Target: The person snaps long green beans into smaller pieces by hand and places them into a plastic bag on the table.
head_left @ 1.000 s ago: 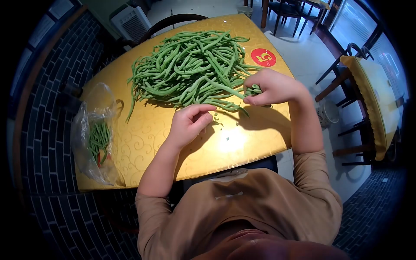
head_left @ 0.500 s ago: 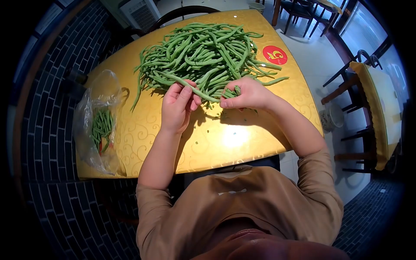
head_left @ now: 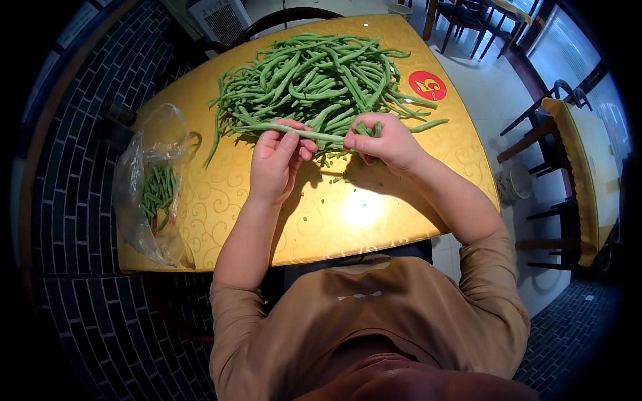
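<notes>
A long green bean (head_left: 323, 136) spans the gap between my two hands. My left hand (head_left: 281, 154) pinches it between thumb and fingers, and its free end sticks out to the left. My right hand (head_left: 381, 140) is closed round a small bunch of bean pieces (head_left: 366, 129), with its thumb at the long bean's right end. Just beyond both hands, a large heap of green beans (head_left: 307, 77) lies on the yellow table (head_left: 214, 200). Small green scraps (head_left: 340, 177) are scattered below my hands.
At the table's left side, a clear plastic bag (head_left: 127, 194) holds short bean pieces (head_left: 159, 190) and something red. A red round sticker (head_left: 427, 85) is at the right. Beyond the table are chairs (head_left: 461, 21), a bin (head_left: 515, 182) and another table (head_left: 588, 167).
My left hand, free of beans a second ago, now grips a long bean. My right hand has come closer to it. Since half a second ago the bean has swung nearly level.
</notes>
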The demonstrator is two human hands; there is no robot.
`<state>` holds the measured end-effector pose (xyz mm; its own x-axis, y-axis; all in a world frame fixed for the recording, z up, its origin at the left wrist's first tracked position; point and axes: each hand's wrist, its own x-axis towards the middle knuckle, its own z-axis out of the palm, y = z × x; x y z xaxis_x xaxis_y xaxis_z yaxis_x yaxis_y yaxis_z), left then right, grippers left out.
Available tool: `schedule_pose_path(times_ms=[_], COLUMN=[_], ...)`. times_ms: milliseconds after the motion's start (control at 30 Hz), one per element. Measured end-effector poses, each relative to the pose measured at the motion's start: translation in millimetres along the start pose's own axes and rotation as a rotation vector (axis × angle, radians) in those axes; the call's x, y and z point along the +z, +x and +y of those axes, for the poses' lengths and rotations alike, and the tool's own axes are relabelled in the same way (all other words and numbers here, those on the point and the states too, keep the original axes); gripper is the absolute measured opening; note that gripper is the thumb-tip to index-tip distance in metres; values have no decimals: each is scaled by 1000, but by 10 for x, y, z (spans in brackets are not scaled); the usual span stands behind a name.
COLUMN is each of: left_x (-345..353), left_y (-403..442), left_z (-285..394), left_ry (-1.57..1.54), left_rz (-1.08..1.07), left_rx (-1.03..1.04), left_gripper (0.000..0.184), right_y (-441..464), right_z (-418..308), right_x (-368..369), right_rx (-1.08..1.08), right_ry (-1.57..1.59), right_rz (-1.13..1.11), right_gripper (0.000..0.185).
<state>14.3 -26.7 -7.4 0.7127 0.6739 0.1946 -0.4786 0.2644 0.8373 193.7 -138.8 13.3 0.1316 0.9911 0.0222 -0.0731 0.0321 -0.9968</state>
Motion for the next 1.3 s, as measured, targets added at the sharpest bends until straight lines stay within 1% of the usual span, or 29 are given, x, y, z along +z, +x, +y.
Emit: schedule_pose_path(times_ms=[33, 67, 167, 267, 367, 400, 500, 533, 633, 667, 767, 800, 833, 900, 967, 1000, 1100, 1200, 1300], left_x=[14, 47, 65, 65, 61, 54, -95, -107, -35, -2, 70, 81, 88, 89, 87, 117, 176, 138, 103], left_y=[-8, -22, -37, -44, -37, -26, 42, 45, 6, -10, -42, -53, -68, -87, -93, -113, -104, -92, -79], left_z=[-4, -11, -26, -35, 15, 44, 96, 130, 157, 134, 53, 34, 18, 2, -9, -11, -31, -26, -67], left_ry=[-26, -52, -86, -97, -131, -147, -219, -187, -30, -34, -12, 9, 29, 87, 163, 225, 384, 194, 126], left_rz=[-14, -28, -42, -40, 13, 36, 56, 32, -47, -61, -110, -119, -126, -135, -143, -34, -58, -49, -26], left_rx=[6, 13, 44, 57, 32, 19, 33, 38, 13, -30, -121, -131, -142, -168, -195, -238, -109, -193, -169], left_gripper=[12, 12, 11, 11, 12, 12, 12, 11, 12, 14, 14, 15, 15, 15, 15, 15, 16, 15, 20], right_y=[-8, -3, -24, -75, -140, -129, -90, -66, 18, 29, 53, 66, 75, 48, 57, 57, 36, 54, 46], right_z=[6, 34, 95, 90, -42, -32, -72, -131, 6, 60, 4, 41, 59, 24, 96, 124, 115, 202, 241], right_x=[20, 23, 79, 135, 102, 46, -100, -106, -43, -27, -22, -37, -41, -11, 17, 25, 44, 38, 72], right_rx=[-31, -62, -88, -103, -84, -75, -37, 65, -109, -104, 145, 147, 129, 126, 115, 109, -15, -147, -292], right_ry=[158, 237, 444, 554, 374, 401, 188, -16, -568, -619, -327, -137, -43, -20, -49, -65, -316, -493, -593], right_rz=[64, 75, 70, 6, -83, -168, -374, -391, -325, -252, -76, -51, -53, -118, -163, -185, -198, -146, -103], right_gripper=[18, 18, 18, 16, 18, 18, 20, 25, 19, 18, 19, 22, 24, 25, 25, 25, 24, 23, 19])
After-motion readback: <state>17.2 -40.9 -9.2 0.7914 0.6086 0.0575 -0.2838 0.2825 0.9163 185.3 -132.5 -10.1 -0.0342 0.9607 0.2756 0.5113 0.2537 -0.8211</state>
